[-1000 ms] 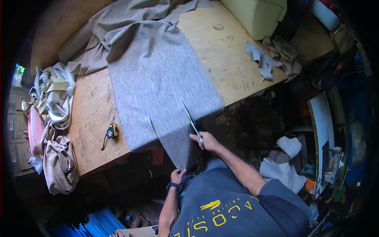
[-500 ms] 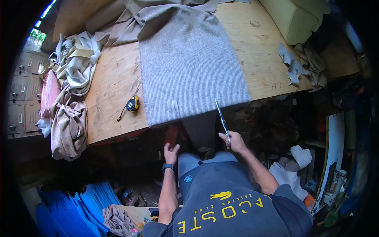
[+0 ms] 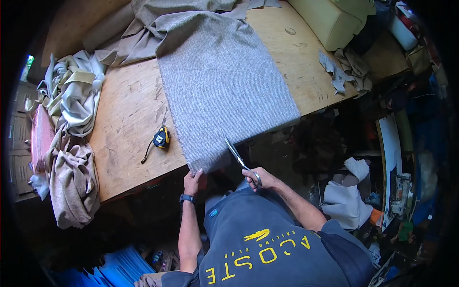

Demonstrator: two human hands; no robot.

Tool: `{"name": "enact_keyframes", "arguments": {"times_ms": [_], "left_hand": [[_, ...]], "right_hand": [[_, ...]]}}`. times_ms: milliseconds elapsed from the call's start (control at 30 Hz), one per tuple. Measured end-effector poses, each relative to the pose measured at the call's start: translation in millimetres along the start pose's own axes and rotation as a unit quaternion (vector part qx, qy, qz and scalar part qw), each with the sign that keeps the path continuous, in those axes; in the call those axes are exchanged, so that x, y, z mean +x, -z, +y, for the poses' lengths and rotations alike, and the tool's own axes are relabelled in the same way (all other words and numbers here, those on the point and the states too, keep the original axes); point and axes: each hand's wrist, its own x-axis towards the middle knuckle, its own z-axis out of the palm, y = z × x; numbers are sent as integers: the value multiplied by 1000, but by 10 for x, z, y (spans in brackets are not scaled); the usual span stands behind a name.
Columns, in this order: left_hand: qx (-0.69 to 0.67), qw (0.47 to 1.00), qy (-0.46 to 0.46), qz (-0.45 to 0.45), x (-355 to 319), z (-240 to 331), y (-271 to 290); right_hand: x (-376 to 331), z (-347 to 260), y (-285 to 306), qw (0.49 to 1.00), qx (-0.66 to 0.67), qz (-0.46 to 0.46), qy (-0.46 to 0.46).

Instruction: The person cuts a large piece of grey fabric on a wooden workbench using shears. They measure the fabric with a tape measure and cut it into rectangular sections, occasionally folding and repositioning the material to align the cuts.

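Seemingly scissors (image 3: 237,155) — blades half behind fabric (image 3: 224,91).

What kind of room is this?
Probably an upholstery or sewing workshop: grey fabric spread over a wooden worktable, scissors in the right hand, a tape measure, and cloth scraps.

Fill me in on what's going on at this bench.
A person stands at a wooden worktable with a grey fabric panel spread across it. The left hand pinches the fabric's near corner at the table edge, and the right hand has its grip on a pair of scissors, blades at the fabric's near edge. A yellow and black tape measure lies beside the panel, with bunched cloth at the table's left end.
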Motion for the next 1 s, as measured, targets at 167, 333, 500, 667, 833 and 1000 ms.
{"name": "enact_keyframes", "arguments": {"times_ms": [167,333,500,667,833,1000], "left_hand": [[-19,996,37,-81,-27,15,165],[18,995,47,-91,-16,86,231],[2,994,54,-91,-3,46,262],[20,993,64,-96,-9,138,230],[22,991,72,-108,35,55,256],[20,990,80,-111,22,25,264]], "right_hand": [[395,7,-204,998,6,43,44],[952,-226,-244,990,-15,105,92],[972,-302,-222,981,-90,142,101],[1039,-448,-178,993,-41,104,44],[1166,-754,-118,982,-99,136,89],[1214,-791,-63,986,-84,110,93]]}}
